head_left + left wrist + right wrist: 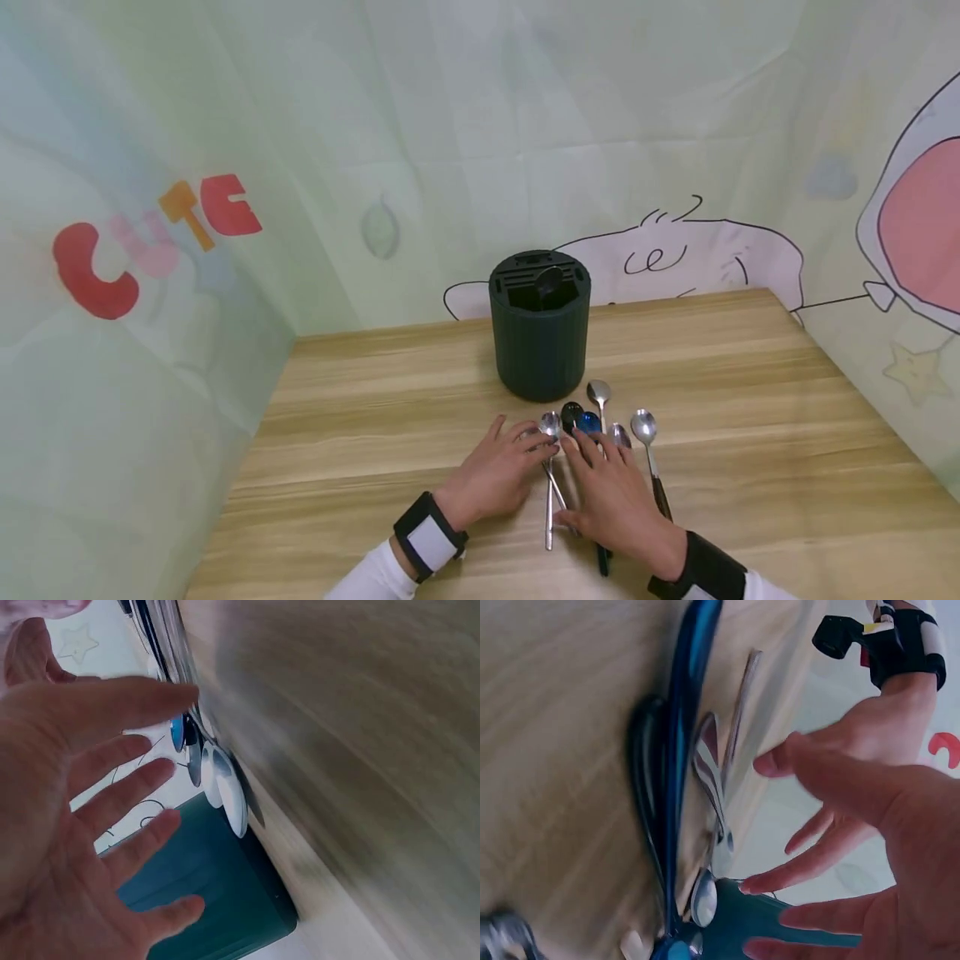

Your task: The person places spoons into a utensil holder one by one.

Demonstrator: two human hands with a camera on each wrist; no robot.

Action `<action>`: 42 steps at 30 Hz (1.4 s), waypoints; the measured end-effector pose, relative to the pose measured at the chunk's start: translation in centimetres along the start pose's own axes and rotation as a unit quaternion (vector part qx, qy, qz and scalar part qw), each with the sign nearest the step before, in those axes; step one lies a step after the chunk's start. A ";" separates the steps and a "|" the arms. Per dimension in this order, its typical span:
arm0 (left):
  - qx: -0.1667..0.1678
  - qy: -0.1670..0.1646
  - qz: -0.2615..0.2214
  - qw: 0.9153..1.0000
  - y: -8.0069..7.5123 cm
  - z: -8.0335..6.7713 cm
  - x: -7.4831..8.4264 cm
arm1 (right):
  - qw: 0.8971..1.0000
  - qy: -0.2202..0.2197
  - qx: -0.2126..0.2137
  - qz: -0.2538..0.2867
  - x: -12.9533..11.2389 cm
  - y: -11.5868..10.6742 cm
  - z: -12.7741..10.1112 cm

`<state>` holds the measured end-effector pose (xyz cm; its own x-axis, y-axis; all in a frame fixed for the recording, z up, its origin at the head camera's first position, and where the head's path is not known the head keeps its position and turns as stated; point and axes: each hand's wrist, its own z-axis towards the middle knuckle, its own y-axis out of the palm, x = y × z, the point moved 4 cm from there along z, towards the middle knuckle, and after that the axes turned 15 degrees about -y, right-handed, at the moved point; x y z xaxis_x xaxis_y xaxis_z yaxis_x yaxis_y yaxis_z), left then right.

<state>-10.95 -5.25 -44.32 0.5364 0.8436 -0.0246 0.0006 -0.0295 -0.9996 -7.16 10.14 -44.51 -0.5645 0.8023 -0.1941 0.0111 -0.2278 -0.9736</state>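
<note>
Several spoons lie bunched on the wooden table: a silver spoon, a black spoon, a blue spoon and more silver ones. My left hand hovers at the left of the bunch, its fingers spread and its tips close to the silver spoon bowls. Above the handles is my right hand, fingers extended, partly hiding the spoons. In the right wrist view, the blue handle lies alongside the black handle, with a gap to the thumb. Neither hand grips anything.
Behind the spoons stands a dark green utensil holder with slots on top and a black spoon inside. A dark-handled silver spoon lies at the right. Printed cloth surrounds the table's back and sides.
</note>
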 end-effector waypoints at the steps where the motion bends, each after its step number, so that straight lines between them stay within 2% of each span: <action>1: 0.006 0.008 0.007 1.000 0.1 0.1 0.1 | 1.000 -0.005 -0.003 0.004 0.0 0.2 0.0; 7: 0.037 0.039 0.030 0.998 0.9 0.0 0.6 | 0.998 -0.044 -0.023 0.023 -0.6 1.3 0.0; 17: 0.025 0.030 0.020 0.999 1.2 -0.3 1.0 | 0.994 -0.061 -0.017 0.089 -1.3 1.7 -0.3; 23: 0.038 0.035 0.016 0.999 1.2 -0.5 0.8 | 0.995 -0.067 0.004 0.077 -1.4 1.7 -0.2; 30: 0.048 0.043 -0.014 0.998 -0.1 -0.7 0.2 | 0.991 -0.056 -0.003 0.122 -0.7 1.0 0.3; 34: 0.055 0.031 -0.018 0.998 -1.3 -0.6 -0.1 | 0.987 -0.064 0.019 0.148 -0.3 0.3 0.7; 36: 0.073 0.027 -0.024 0.997 -2.0 -0.6 -0.3 | 0.984 -0.075 0.040 0.154 -0.2 -0.1 0.8; 39: 0.129 0.007 -0.071 0.989 -3.3 -0.7 -0.8 | 0.981 -0.086 0.072 0.159 -0.2 -0.7 0.8; 41: 0.180 -0.026 -0.146 0.972 -4.5 -0.9 -1.4 | 0.978 -0.090 0.096 0.161 -0.2 -1.1 0.8; 42: 0.203 -0.052 -0.201 0.957 -5.0 -1.0 -1.8 | 0.976 -0.088 0.107 0.167 -0.2 -1.3 0.8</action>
<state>-11.13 -7.15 -39.27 0.4755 0.7921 0.3829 -0.1503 0.5019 -0.8517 -7.76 9.84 -43.12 -0.6919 0.5614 -0.4541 0.0560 -0.5852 -0.8089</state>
